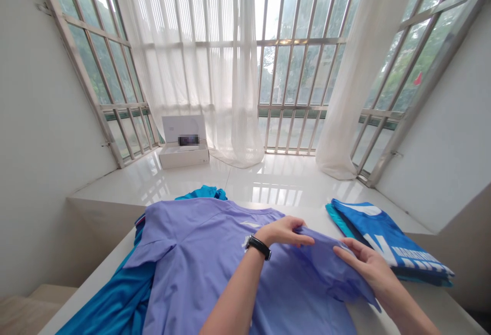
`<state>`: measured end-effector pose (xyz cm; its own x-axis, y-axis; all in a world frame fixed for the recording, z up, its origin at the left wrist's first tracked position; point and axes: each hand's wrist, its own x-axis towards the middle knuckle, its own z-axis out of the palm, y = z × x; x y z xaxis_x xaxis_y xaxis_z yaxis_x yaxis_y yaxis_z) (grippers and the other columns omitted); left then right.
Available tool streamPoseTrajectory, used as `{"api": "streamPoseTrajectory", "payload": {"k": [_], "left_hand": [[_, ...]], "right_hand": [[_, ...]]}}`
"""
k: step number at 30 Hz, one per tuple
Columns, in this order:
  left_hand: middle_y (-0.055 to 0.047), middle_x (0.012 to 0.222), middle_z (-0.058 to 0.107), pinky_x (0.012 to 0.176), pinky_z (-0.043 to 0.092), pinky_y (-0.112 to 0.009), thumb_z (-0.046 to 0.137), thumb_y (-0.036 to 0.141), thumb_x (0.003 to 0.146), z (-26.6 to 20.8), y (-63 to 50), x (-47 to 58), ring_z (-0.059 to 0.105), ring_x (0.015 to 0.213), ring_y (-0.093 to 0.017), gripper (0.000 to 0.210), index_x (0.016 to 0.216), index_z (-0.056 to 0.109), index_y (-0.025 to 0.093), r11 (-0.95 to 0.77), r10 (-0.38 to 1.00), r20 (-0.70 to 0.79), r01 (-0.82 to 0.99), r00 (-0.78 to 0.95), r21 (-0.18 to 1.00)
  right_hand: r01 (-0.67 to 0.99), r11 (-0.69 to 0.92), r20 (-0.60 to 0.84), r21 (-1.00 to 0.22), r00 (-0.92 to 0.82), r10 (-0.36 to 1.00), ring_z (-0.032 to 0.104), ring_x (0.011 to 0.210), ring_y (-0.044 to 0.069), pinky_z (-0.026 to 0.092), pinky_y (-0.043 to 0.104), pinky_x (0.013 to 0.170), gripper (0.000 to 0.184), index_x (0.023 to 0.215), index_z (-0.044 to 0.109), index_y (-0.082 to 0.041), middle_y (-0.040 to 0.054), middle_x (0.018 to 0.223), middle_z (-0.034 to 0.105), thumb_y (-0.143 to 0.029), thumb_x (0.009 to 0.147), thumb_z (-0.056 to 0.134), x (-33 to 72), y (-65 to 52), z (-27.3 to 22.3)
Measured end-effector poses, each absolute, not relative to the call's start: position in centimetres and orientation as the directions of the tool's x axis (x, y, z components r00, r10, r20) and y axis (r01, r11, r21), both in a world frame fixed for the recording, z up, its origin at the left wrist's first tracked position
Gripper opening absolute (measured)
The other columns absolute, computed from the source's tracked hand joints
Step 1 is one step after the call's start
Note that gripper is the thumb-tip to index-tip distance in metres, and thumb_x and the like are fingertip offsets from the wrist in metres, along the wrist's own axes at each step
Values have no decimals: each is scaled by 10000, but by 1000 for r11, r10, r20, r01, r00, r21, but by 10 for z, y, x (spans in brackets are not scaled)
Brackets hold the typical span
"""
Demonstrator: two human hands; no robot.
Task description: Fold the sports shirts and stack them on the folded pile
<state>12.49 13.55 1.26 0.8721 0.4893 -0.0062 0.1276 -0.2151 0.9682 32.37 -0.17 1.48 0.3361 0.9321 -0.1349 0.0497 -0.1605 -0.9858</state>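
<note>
A purple T-shirt point(207, 253) lies spread out on a white table point(115, 273), its collar toward the window. My left hand point(286, 231), with a black watch point(258, 247) on the wrist, pinches the shirt near its right shoulder. Closer to the sleeve's end, my right hand point(362, 258) grips the same fabric between thumb and fingers. The sleeve is lifted a little between both hands, and its edge hangs below my right hand. Under the purple shirt, on the left, lies teal-blue clothing point(123, 294) in loose folds.
To the right sits a stack of folded shirts, a blue one with white lettering point(387, 227) on top. Behind the table runs a glossy white window sill point(284, 176) with an open white box point(184, 157). Sheer curtains point(233, 94) hang before the barred windows.
</note>
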Motion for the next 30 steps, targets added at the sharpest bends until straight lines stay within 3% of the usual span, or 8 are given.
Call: {"api": "streamPoseTrajectory", "payload": {"k": [6, 9, 14, 18, 21, 25, 30], "left_hand": [[66, 612, 531, 577, 400, -242, 721, 335, 747, 11, 139, 130, 524, 582, -115, 242, 827, 543, 193, -175, 651, 112, 4, 751, 985], [65, 642, 516, 583, 372, -234, 697, 284, 744, 12, 141, 129, 484, 611, -107, 201, 806, 530, 190, -221, 702, 169, -14, 692, 975], [68, 694, 474, 625, 370, -233, 695, 297, 771, 13, 142, 126, 438, 657, -104, 198, 813, 534, 190, -304, 751, 186, 83, 633, 949], [58, 730, 495, 656, 393, -233, 668, 283, 803, 11, 141, 128, 462, 688, -111, 162, 842, 541, 190, -341, 770, 197, 131, 607, 931], [58, 741, 500, 675, 398, -234, 659, 275, 811, 8, 142, 130, 476, 706, -113, 148, 852, 544, 191, -366, 772, 225, 128, 594, 922], [61, 727, 493, 674, 394, -239, 645, 275, 814, 7, 142, 131, 478, 697, -118, 137, 849, 537, 198, -375, 779, 230, 140, 583, 916], [51, 767, 513, 701, 399, -248, 636, 268, 829, 9, 140, 130, 492, 717, -125, 119, 857, 538, 206, -411, 800, 258, 182, 542, 893]], "right_hand": [[116, -231, -204, -966, 206, 957, 738, 866, 317, 596, 348, 747, 460, 877, 744, -213, 84, 893, 789, -576, 598, 791, 320, -6, 19], [159, -245, -217, -956, 176, 960, 735, 869, 315, 596, 338, 757, 471, 882, 767, -206, 79, 885, 793, -564, 578, 806, 320, -11, 23], [-4, -136, -126, -991, 401, 907, 727, 742, 285, 588, 300, 613, 532, 997, 748, -206, 55, 759, 775, -519, 577, 844, 324, -14, 30], [-89, -19, -65, -996, 547, 835, 730, 798, 284, 603, 308, 623, 627, 1160, 673, -251, 41, 868, 789, -579, 636, 780, 329, -8, 27], [54, -32, 11, -998, 650, 760, 713, 819, 263, 596, 298, 645, 588, 1107, 654, -265, 21, 874, 765, -624, 652, 754, 335, -1, 20], [318, -177, 108, -931, 705, 701, 687, 840, 275, 563, 332, 691, 555, 997, 669, -239, 29, 853, 730, -689, 673, 693, 343, 3, 15], [378, -273, 76, -885, 694, 716, 691, 948, 331, 566, 379, 791, 542, 942, 730, -232, 49, 898, 764, -677, 633, 711, 347, 0, 20]]}}
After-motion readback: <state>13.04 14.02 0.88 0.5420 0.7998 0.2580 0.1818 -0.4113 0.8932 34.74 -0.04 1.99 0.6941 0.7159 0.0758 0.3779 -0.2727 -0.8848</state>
